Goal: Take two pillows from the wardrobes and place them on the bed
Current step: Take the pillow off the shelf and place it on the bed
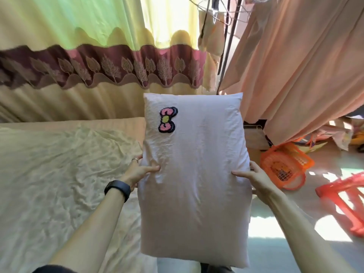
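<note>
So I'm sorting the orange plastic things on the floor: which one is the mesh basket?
The orange basket, just right of the pillow, with a grid-mesh wall and a handle. The orange stool at the right edge is solid, with legs.

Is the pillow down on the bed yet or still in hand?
In hand. The pillow is gripped at its sides by the left hand and right hand, beside the bed.

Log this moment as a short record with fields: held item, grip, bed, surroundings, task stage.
held item: pale pink pillow with a bow patch
grip: left hand and right hand clasp its two sides, thumbs on front
bed: wrinkled cream bed to the left, no pillow seen on it
surroundings: orange basket on floor at right; curtain behind
task stage: pillow held up, not yet on the bed
</note>
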Available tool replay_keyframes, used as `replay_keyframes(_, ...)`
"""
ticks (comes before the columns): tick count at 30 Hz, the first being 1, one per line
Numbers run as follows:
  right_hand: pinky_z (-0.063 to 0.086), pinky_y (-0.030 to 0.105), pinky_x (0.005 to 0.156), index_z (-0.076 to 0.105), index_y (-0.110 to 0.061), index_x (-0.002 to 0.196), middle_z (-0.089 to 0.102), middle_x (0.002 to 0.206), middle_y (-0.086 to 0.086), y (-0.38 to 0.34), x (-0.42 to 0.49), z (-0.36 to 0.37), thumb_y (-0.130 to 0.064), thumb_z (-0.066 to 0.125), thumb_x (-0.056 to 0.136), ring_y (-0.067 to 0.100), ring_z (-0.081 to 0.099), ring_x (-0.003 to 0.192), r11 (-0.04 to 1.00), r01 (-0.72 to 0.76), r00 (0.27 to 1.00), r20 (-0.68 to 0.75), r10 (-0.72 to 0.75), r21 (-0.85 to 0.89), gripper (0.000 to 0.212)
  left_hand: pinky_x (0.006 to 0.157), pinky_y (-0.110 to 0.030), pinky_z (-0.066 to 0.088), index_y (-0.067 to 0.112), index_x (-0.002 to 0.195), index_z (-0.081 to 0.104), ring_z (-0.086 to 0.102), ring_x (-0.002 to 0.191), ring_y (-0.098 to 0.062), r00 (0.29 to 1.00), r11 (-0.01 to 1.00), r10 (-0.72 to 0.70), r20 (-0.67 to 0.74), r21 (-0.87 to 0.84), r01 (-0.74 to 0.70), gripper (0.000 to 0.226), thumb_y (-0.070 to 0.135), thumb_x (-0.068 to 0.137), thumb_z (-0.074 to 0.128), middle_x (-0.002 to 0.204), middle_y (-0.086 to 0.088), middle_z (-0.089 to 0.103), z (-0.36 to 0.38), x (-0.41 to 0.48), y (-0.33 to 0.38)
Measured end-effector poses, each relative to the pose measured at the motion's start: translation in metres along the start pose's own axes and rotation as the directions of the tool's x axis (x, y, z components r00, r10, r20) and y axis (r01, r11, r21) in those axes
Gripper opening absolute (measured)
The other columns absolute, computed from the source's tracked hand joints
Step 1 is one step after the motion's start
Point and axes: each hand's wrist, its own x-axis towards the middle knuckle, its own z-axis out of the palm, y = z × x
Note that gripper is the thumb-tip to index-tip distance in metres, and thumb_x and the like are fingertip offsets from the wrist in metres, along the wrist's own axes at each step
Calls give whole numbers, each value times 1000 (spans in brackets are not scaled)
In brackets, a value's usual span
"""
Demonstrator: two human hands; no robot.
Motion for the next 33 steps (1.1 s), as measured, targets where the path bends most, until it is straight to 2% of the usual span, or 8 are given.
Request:
replay_keyframes(4, 57, 27, 58, 61, -26, 124, 75, 113, -5, -61, 104, 35, -17, 88, 71, 16, 76, 90, 998, 34, 995, 93, -29, -55, 60, 76, -40, 54, 19, 131, 53, 65, 105, -23, 992, 998, -60, -108, -33, 56, 74, 27, 67, 90, 125, -3, 66, -20, 67, 40)
replay_keyframes(6, 56, 26, 57, 61, -24, 123, 73, 115, -1, -93, 149, 55, -13, 86, 72, 18, 75, 92, 996, 31, 990, 140, -18, -88, 58, 84, -47, 57, 18, 121, 59, 67, 103, -27, 987, 996, -72, -144, -71, 62, 62, 22, 68, 90, 118, -6, 70, -33, 96, 60)
replay_keyframes(10, 53, 19, 43, 60, -27, 110, 72, 107, -5, -160, 234, 100, -8, 86, 73, 4, 74, 69, 988, 34, 968, 253, 5, -150, 49, 93, -53, 55, 10, 130, 56, 69, 103, -30, 967, 979, -89, -237, -199, 41, 70, 15, 68, 90, 118, -11, 71, -66, 139, 97)
replay_keyframes(15, 58, 31, 65, 59, -20, 126, 75, 114, 3, -234, 332, 180, -12, 89, 69, 23, 76, 94, 963, 101, 925, 380, 1, -249, 65, 92, -54, 55, 11, 133, 56, 71, 102, -30, 944, 945, -113, -309, -328, 6, 69, 15, 71, 88, 116, -9, 72, -119, 194, 123)
replay_keyframes(22, 63, 45, 80, 64, -20, 116, 76, 109, 5, -320, 458, 326, -12, 91, 65, 24, 76, 92, 927, 186, 873, 487, -4, -324, 58, 96, -58, 50, 20, 144, 46, 62, 117, -32, 885, 917, -187, -426, -400, 2, 92, 31, 66, 92, 135, -6, 61, -214, 289, 163)
replay_keyframes(25, 62, 27, 59, 62, -19, 117, 75, 106, 2, -358, 497, 382, -11, 89, 68, 12, 76, 79, 918, 208, 848, 530, 2, -337, 56, 83, -50, 59, 21, 130, 59, 73, 96, -26, 859, 897, -195, -473, -440, -39, 74, 25, 64, 92, 112, -1, 74, -255, 326, 188)
replay_keyframes(29, 61, 45, 86, 60, -16, 125, 74, 113, 4, -409, 549, 446, -16, 91, 69, 24, 74, 98, 886, 272, 814, 581, -4, -376, 64, 93, -54, 53, 18, 141, 48, 68, 108, -29, 815, 869, -226, -533, -489, -78, 88, 24, 65, 93, 123, -3, 69, -299, 369, 225)
replay_keyframes(33, 56, 31, 68, 59, -19, 125, 73, 113, -2, -451, 597, 500, -21, 91, 69, 18, 73, 96, 861, 328, 773, 634, -8, -388, 64, 94, -54, 53, 16, 146, 43, 67, 108, -29, 781, 845, -239, -578, -519, -126, 95, 25, 65, 93, 127, -6, 67, -328, 409, 250)
